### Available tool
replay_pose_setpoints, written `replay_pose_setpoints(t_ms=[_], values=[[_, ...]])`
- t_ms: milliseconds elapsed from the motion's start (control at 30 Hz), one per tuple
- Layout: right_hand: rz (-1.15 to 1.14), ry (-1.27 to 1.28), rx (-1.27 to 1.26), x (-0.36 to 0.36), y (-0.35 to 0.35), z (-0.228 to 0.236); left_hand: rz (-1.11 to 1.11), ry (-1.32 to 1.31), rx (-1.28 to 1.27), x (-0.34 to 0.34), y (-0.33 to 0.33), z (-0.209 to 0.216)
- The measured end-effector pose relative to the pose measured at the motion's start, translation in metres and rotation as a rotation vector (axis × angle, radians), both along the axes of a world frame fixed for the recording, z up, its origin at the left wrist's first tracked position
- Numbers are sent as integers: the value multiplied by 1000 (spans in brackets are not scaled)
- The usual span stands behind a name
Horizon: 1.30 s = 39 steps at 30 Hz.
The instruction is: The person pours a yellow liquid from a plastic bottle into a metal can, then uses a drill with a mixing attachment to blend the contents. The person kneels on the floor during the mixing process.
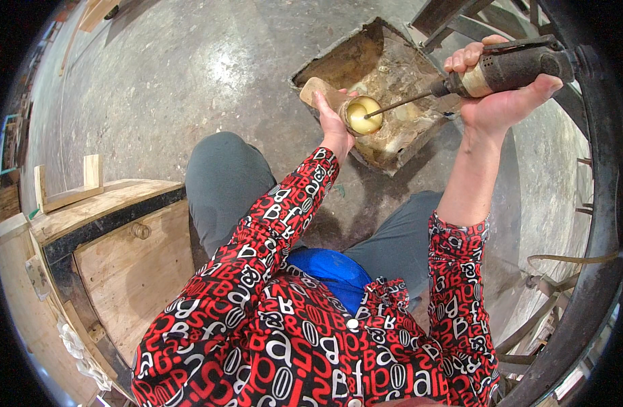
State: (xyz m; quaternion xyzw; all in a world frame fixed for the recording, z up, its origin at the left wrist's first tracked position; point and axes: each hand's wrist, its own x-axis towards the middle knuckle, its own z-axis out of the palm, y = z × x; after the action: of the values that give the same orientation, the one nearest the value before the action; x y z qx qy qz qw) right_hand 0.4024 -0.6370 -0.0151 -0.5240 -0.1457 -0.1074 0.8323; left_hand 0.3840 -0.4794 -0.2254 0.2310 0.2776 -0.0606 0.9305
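My left hand [334, 123] is closed round a small round cup [356, 125] with a glossy pale yellow inside; I cannot tell whether that is liquid or a smooth wall. A flat tan piece with a rounded end [314, 89] sticks out beyond my fingers, perhaps the cup's handle. At the right, my right hand [494, 102] grips a black and silver straight power tool [511, 71]. Its long thin shaft [410, 100] reaches leftward, and the tip is inside the cup. Below both lies an open, dirty box [393, 146] with crusted, dusty walls.
A wooden cabinet [131, 251] with a round knob and dark edging stands at my left, with a small wooden frame [74, 197] on top. Dark metal legs and bars [569, 102] rise close on the right, near a hanging cord [572, 258]. My knees flank the concrete floor [209, 68].
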Motion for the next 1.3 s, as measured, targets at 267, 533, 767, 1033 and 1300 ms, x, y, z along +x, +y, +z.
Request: replay_pose_setpoints(t_ms=[267,533,767,1033,1300], values=[[16,7,24,0,-1,-1,-4,26,-9,-2,-2,6],[35,6,31,0,-1,0,17,19,-20,-1,-2,3],[10,-14,-6,0,-3,-3,22,28,-25,-2,-3,4],[-14,10,-16,0,0,-1,23,27,-19,0,-2,1],[12,5,9,1,0,-1,17,28,17,-1,-3,1]])
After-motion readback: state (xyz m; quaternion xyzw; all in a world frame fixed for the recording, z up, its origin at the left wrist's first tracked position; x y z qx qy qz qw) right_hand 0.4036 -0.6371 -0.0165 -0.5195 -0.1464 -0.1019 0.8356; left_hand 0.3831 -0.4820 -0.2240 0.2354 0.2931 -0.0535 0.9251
